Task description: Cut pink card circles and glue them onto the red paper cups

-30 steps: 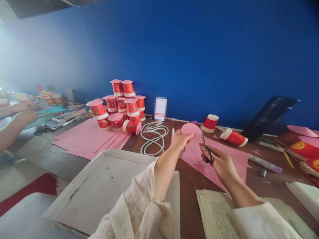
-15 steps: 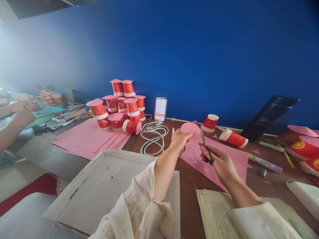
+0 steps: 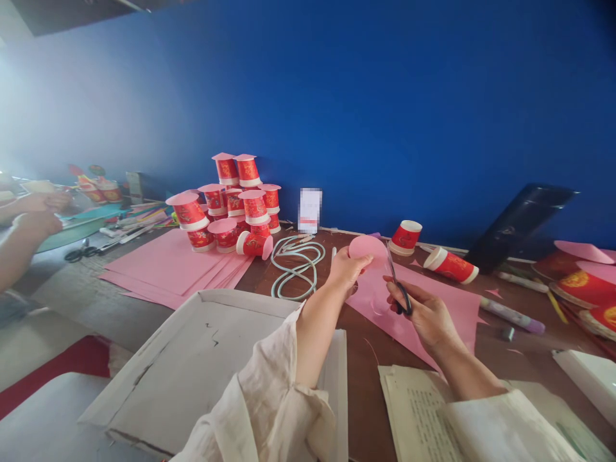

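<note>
My left hand point(image 3: 347, 269) pinches a round pink paper disc point(image 3: 366, 249) by its lower edge. In my right hand point(image 3: 427, 316) is a pair of scissors point(image 3: 402, 292) with dark handles, its blades pointing up along the disc's right edge. Whether the blades are parted I cannot make out. Below both hands a large pink paper sheet point(image 3: 433, 308) lies on the brown table. Beyond it a red paper cup point(image 3: 405, 239) stands upside down, and another red paper cup point(image 3: 451, 266) lies on its side.
Left of centre, red cups topped with pink discs point(image 3: 235, 202) are stacked beside pink sheets point(image 3: 144, 256). A coiled pale cable point(image 3: 298, 266), a white box lid point(image 3: 183, 359) and printed pages point(image 3: 418, 410) lie nearby. At far left are another person's hands point(image 3: 38, 218).
My hands, the disc and the scissors look almost unmoved. At far left the other person's hands have shifted slightly left.
</note>
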`<state>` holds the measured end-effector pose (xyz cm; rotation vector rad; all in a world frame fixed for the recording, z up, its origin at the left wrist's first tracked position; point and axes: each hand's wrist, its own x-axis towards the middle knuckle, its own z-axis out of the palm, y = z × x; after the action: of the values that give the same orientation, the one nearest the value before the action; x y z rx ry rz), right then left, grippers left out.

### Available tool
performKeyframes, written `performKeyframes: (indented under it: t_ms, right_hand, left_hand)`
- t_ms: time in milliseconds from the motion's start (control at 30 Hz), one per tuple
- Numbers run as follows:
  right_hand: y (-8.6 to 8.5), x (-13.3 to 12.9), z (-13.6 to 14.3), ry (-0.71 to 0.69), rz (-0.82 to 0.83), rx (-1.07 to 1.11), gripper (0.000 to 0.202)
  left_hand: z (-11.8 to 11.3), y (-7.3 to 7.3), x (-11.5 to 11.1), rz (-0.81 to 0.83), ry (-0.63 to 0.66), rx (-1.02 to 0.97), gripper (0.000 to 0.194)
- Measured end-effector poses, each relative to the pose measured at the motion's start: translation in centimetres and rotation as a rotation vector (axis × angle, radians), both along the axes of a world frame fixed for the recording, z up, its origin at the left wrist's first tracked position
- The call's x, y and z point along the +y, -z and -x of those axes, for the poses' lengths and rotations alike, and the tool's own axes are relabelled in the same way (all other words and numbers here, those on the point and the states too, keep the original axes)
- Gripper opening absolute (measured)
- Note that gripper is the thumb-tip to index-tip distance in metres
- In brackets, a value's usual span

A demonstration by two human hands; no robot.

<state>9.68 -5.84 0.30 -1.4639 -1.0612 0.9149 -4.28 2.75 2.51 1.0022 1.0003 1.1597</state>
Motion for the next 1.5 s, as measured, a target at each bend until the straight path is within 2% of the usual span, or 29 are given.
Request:
performKeyframes:
  t_ms: [800, 1133, 1500]
  right_hand:
    - [-0.1, -0.1, 0.1, 0.02, 0.029, -0.072, 0.053]
    - [0.2, 0.0, -0.2, 0.017, 0.044, -0.076, 0.055]
    - [-0.1, 0.0, 0.1, 0.037, 0.026, -0.073, 0.055]
  left_hand:
    - [-0.2, 0.3, 0.0, 0.016, 0.016, 0.016, 0.035]
    - [-0.1, -0.7, -0.6, 0.06, 0.016, 0.017, 0.026]
    - [0.1, -0.9, -0.8, 0.059, 0.018, 0.06, 0.03]
